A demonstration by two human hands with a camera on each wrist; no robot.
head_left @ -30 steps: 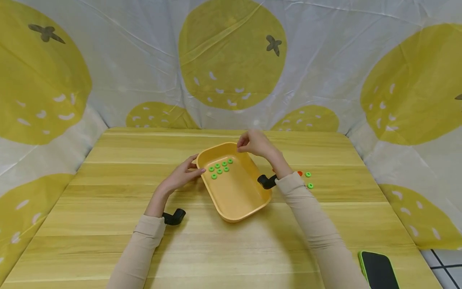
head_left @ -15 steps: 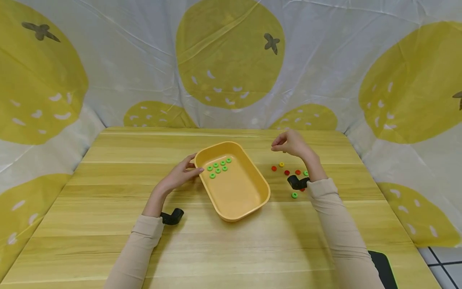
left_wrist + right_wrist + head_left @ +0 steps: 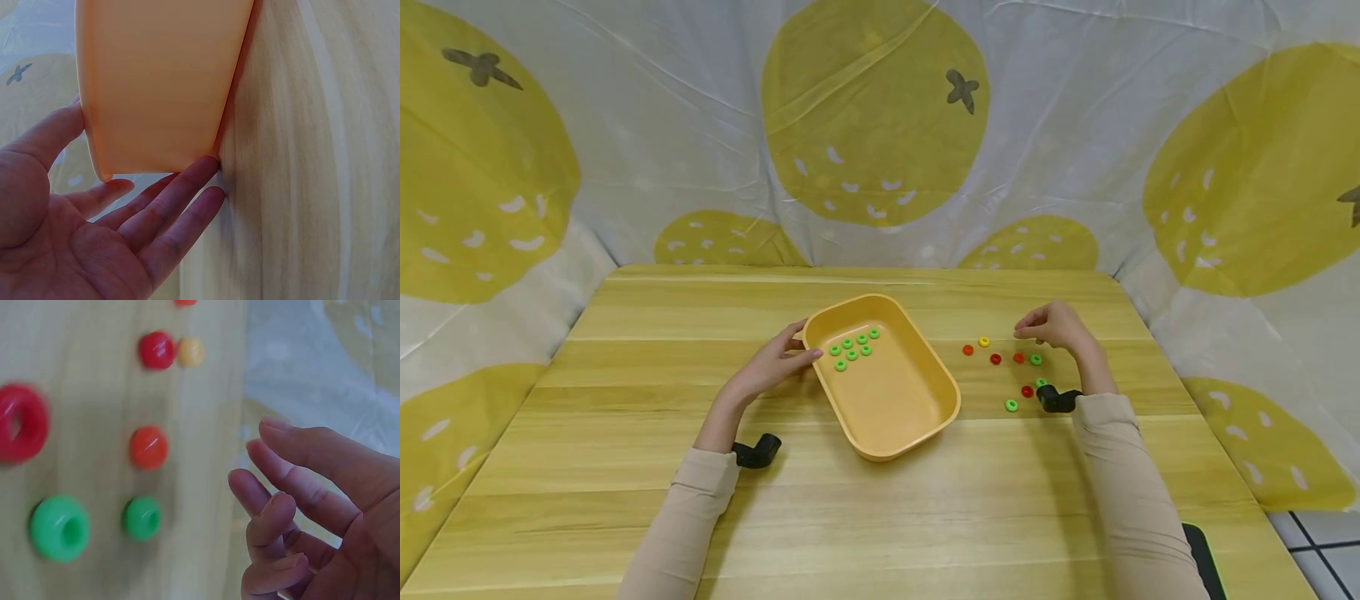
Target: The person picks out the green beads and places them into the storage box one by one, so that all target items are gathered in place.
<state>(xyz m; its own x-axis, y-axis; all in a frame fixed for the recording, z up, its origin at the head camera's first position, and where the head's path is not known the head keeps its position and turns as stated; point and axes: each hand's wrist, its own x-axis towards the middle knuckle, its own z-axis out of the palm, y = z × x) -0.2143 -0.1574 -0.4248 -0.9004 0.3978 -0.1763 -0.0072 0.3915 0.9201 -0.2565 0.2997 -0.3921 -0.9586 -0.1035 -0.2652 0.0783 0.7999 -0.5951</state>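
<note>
A yellow plastic tray (image 3: 895, 408) stands askew on the wooden table, several green ring beads (image 3: 852, 355) grouped inside at its far left. At its left rim my left hand (image 3: 775, 362) grips it, thumb over the edge and fingers along the outer wall. The left wrist view shows those fingers reaching under the tray wall (image 3: 162, 87). My right hand (image 3: 1056, 325) hovers above the loose beads to the right of the tray. Nothing shows between its loosely bent, parted fingers in the right wrist view. Closest below it are a green bead (image 3: 142, 519) and an orange bead (image 3: 149, 448).
Right of the tray lie scattered red, orange, yellow and green beads, among them a yellow one (image 3: 984, 342) and a dark red one (image 3: 996, 359). A phone (image 3: 1202, 558) lies by the right forearm. Behind the table (image 3: 715, 292) hangs a fruit-patterned cloth (image 3: 880, 108).
My right hand has moved from over the tray's far edge rightward, then lower, to above the loose beads. The left hand and tray stay put.
</note>
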